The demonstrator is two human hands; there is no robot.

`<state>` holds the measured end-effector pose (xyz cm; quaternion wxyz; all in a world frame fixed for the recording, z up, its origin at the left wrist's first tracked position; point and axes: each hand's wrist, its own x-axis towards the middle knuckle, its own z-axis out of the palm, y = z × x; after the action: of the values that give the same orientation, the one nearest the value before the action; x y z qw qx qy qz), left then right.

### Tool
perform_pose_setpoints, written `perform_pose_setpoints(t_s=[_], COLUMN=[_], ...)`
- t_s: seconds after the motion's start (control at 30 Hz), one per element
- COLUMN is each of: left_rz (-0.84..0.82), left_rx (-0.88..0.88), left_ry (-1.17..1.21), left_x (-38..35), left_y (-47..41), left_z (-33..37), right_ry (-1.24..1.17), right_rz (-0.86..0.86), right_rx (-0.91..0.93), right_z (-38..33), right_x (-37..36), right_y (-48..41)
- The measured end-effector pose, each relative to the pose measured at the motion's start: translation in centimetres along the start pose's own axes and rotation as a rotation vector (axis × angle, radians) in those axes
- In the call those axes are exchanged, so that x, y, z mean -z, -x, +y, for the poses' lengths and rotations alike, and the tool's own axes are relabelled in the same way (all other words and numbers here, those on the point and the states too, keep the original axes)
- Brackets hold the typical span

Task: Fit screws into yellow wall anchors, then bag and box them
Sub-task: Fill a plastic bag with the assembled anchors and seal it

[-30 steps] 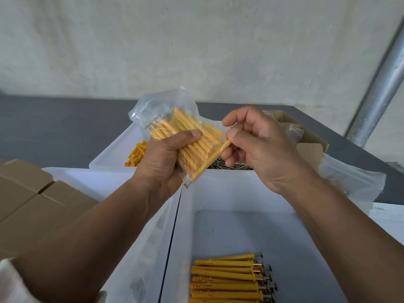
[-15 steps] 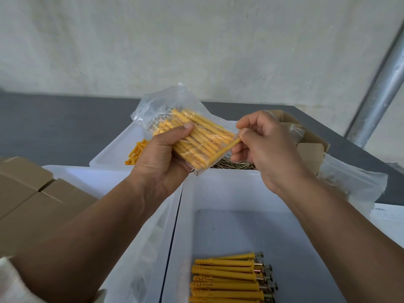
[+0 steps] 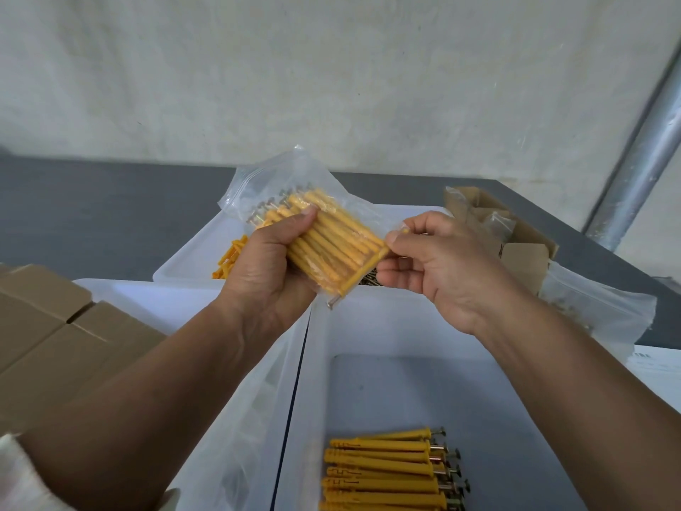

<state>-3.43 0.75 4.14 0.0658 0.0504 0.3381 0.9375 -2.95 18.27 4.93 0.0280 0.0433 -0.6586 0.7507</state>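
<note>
My left hand (image 3: 265, 274) grips a clear zip bag (image 3: 331, 248) packed with yellow wall anchors, their screw heads pointing toward the bag's mouth at the upper left. One anchor lies crosswise along the bag's bottom edge. My right hand (image 3: 438, 267) pinches the bag's lower right corner between thumb and forefinger, at the tip of that crosswise anchor. Both hands hold the bag above the bins. Below, a row of fitted anchors (image 3: 383, 470) lies in a white bin (image 3: 368, 326).
A white tray behind holds loose yellow anchors (image 3: 228, 256) and loose screws (image 3: 370, 280). Closed cardboard boxes (image 3: 48, 337) stack at the left. An open cardboard box (image 3: 523, 252) and empty clear bags (image 3: 597, 311) sit at the right. A metal pole (image 3: 641, 164) rises at far right.
The bag has turned flatter and its bottom end has swung to the right. My right hand followed to the right, still pinching the bag's corner.
</note>
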Motion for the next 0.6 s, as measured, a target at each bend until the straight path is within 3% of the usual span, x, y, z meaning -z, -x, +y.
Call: perform_pose_setpoints(t_s=[0.37,0.6], left_rz=[-0.277,-0.213], left_rx=[0.108,0.093], left_ry=[-0.168,-0.184], left_x=[-0.3,-0.9], left_y=[0.8,1.1], left_z=[0.0,-0.1], right_ry=[-0.073,-0.169], right_rz=[0.101,0.031], right_rx=[-0.035,-0.001], right_z=[-1.1,-1.6], right_x=[0.4,0.3], right_y=[0.0,0.4])
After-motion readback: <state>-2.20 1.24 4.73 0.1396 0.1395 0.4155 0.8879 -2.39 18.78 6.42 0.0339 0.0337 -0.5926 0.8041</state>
